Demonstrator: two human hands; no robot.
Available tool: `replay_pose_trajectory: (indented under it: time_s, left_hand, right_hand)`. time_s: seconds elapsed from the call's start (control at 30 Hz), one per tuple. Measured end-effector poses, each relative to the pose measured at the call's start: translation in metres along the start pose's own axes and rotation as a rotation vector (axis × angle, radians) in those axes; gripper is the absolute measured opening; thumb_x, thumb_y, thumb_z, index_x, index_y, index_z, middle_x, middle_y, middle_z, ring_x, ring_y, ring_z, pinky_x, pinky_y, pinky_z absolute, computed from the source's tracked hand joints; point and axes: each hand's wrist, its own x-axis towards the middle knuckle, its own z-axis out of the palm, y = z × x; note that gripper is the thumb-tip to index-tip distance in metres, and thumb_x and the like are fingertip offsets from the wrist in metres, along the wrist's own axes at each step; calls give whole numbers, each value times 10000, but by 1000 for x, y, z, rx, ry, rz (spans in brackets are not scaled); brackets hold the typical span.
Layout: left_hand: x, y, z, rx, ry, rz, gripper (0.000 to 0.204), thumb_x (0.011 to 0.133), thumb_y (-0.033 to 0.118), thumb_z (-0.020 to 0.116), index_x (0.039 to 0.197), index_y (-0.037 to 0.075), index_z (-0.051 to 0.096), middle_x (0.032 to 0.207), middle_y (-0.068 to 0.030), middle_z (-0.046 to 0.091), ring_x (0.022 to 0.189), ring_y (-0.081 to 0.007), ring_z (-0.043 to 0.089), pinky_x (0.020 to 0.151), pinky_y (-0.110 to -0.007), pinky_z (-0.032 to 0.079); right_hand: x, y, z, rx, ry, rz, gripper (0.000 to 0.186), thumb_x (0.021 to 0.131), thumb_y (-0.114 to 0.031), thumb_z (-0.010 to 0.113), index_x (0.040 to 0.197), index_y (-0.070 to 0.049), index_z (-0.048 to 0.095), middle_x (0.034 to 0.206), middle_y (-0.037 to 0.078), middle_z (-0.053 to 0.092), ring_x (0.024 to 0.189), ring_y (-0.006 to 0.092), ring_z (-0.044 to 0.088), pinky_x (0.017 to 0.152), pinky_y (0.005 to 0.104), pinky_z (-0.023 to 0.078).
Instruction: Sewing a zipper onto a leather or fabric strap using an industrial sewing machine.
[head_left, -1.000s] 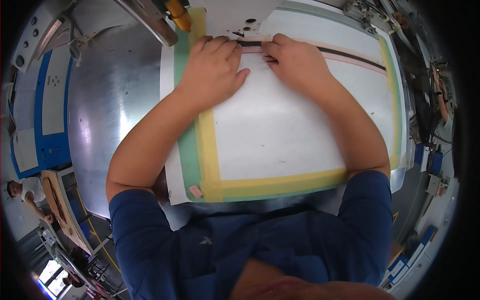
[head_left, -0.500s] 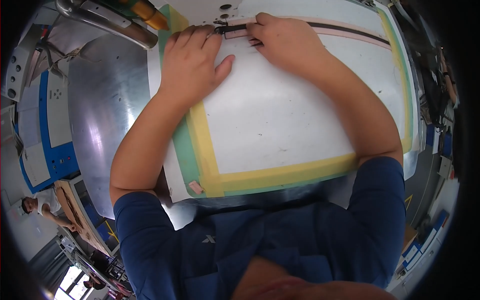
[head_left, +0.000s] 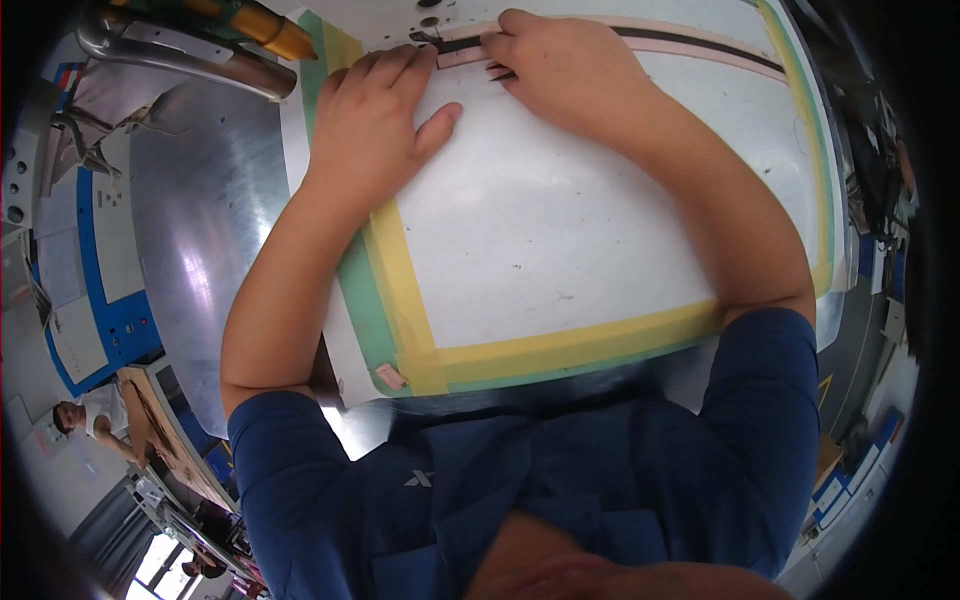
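Note:
My left hand (head_left: 370, 125) lies palm down with its fingers stretched out on the white board (head_left: 560, 230). Its fingertips reach the left end of a black strip (head_left: 690, 51) that runs along a pink band (head_left: 655, 58). A little to the right, my right hand (head_left: 570, 75) rests over the same strip with its fingers curled. Under those curled fingers pokes a dark pointed tool (head_left: 504, 76); its exact kind is hidden by the hand. Some of the strip shows between my two hands.
Yellow tape (head_left: 580, 334) and green tape (head_left: 370, 330) edge the board. A pink scrap (head_left: 391, 376) sits at its near left corner. Bare metal (head_left: 205, 240) lies to the left, below a metal tube (head_left: 190, 62) and an orange-tipped part (head_left: 285, 35). Another person (head_left: 100, 415) is at far left.
Both hands stay at the strip. My left fingertips now cover more of its left end. The whole view has shifted slightly, and the person at far left has moved their arm.

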Motion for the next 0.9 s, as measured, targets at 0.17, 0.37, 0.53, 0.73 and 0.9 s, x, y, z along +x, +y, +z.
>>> replay_pose_trajectory:
  time_s: [0.17,0.37,0.53,0.73,0.9]
  left_hand:
    - [-2,3,-2,-29,-73,-34,565,941,394,681,1387,53,618,1364,-129,630,1233,-314,594,1055,-466,436]
    - [1,6,-3,23,-32,-23,571,901,395,706,1341,39,629,1298,-83,654,1232,-277,594,1035,-450,455]
    - [0,7,-4,-41,-97,-45,588,941,379,683,1405,30,588,1374,-144,615,1251,-330,575,1071,-480,423]
    - [-1,6,-3,-57,-70,-26,585,938,367,691,1405,30,590,1372,-153,618,1236,-345,586,1073,-476,424]
    - [-2,5,-3,-70,-80,-52,585,947,378,685,1407,31,588,1389,-154,610,1260,-346,573,1084,-476,419]
  right_hand:
    - [-1,-1,-1,21,-32,-7,135,906,-131,665,968,-46,750,1045,79,669,904,309,707,755,432,585]
    - [1,-2,5,-6,30,-14,132,901,-97,637,970,-41,735,1036,88,663,895,320,701,753,441,580]
    - [0,-1,8,15,43,7,140,911,-72,585,930,-32,717,1021,97,653,879,327,687,741,446,574]
    - [-1,-2,6,7,34,-8,132,904,-78,598,909,-29,720,1011,103,652,882,324,685,734,449,570]
    - [0,-5,5,36,31,3,130,901,-79,606,921,-27,723,1015,107,655,888,327,688,752,450,571]
